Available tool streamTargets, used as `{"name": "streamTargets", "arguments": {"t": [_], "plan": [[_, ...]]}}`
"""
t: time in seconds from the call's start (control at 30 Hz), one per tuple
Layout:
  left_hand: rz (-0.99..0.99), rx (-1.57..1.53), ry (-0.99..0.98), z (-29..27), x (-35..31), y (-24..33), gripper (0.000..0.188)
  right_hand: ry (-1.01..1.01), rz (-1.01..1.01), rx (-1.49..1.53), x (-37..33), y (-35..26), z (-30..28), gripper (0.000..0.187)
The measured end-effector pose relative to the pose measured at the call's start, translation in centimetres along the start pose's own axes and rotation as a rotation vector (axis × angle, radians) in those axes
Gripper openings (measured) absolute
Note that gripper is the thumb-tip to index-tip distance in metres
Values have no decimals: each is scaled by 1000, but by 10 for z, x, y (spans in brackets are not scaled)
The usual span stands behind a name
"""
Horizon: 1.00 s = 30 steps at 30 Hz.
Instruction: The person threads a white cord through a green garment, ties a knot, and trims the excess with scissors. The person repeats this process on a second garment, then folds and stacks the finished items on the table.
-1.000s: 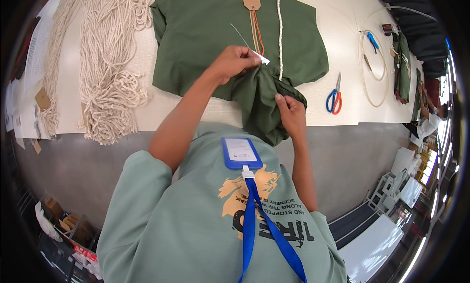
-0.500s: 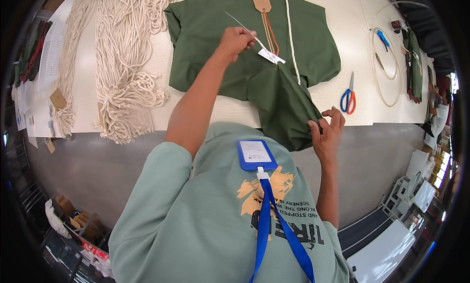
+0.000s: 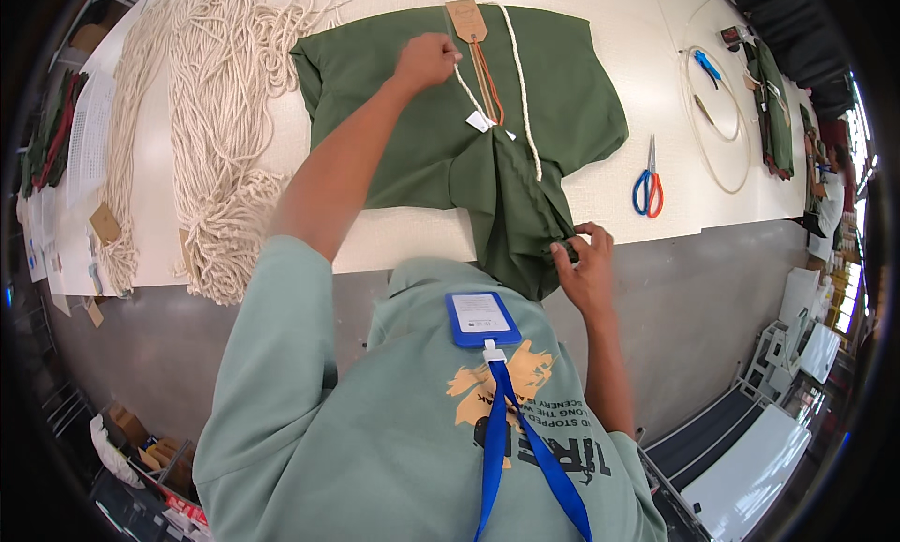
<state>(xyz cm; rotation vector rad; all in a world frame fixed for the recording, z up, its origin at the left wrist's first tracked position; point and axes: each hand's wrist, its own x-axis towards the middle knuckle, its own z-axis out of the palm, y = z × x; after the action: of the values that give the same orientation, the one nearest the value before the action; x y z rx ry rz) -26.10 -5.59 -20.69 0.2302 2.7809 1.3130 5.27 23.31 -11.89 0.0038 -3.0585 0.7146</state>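
A dark green cloth article (image 3: pixel 375 158), its exact kind unclear, lies across the table, with one gathered part hanging over the front edge. My left hand (image 3: pixel 428 61) is closed in a pinch on a white cord (image 3: pixel 468 89). That cord runs taut down to the gathered cloth, beside a small white label (image 3: pixel 479 122). Lower right, my right hand (image 3: pixel 589 270) grips the cloth's bunched edge between thumb and fingers. Another length of white cord (image 3: pixel 521 82) lies over the cloth. A brown hang tag (image 3: pixel 466 21) with orange and tan strings rests near its far edge.
Long bundles of off-white rope (image 3: pixel 220 120) cover the table's left side. Scissors (image 3: pixel 648 188) with blue and red handles lie to the right. Beyond them are a coiled clear line (image 3: pixel 741 158), a blue tool (image 3: pixel 707 66) and folded green cloth (image 3: pixel 771 111).
My left hand has pulled up and left, drawing the cord straighter; the thin wire that stuck out of it no longer shows clearly. My right hand still grips the bunched edge.
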Motion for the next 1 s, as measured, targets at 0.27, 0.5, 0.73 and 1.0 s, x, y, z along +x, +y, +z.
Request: {"name": "streamTargets", "arguments": {"t": [0.27,0.5,0.73,1.0], "plan": [[168,-48,-86,1,-20,48,13,45,44,76,-2,-7,20,16],[-214,-489,46,12,1,29,17,137,-110,127,-2,-25,10,19],[-443,-589,191,-5,37,-26,16,100,-94,6,-2,6,-19,22],[-521,-102,104,-53,9,43,38,11,-296,254,31,-12,-30,19]]}}
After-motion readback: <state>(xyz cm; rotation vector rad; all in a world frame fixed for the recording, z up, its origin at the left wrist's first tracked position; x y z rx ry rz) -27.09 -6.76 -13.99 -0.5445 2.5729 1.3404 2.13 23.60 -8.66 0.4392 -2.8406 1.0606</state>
